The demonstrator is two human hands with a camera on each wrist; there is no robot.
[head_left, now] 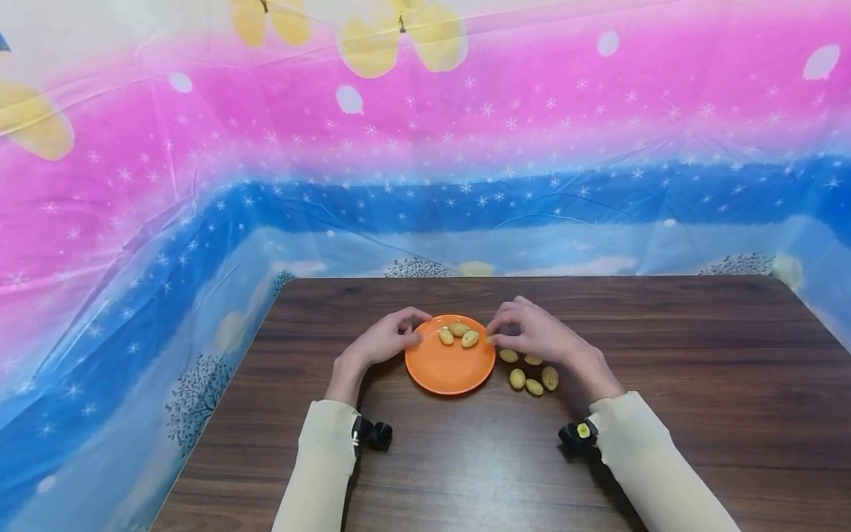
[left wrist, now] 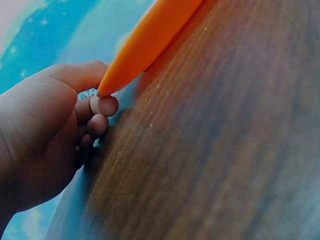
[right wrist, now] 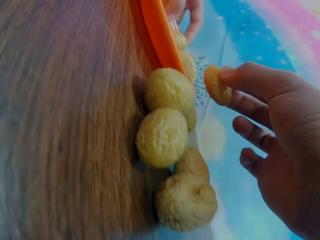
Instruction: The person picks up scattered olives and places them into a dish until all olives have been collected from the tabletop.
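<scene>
An orange plate [head_left: 450, 372] rests on the table with several small, wrinkled, yellow potatoes [head_left: 446, 337] on its far half. My left hand [head_left: 382, 338] holds the plate's left rim, thumb and forefinger pinching the edge in the left wrist view. Over the plate's right edge, my right hand [head_left: 541, 329] pinches one small potato [right wrist: 217, 86] between thumb and fingertips, its other fingers loosely bent. Beneath that hand, several more potatoes [head_left: 517, 379] lie in a loose group on the table, right of the plate; the hand partly hides one of them.
The dark wood-grain table [head_left: 459, 465] runs back to a patterned cloth [head_left: 425, 199] hanging behind and at the sides. Black wrist cameras [head_left: 577, 436] sit on both forearms, over pale sleeves [head_left: 654, 458].
</scene>
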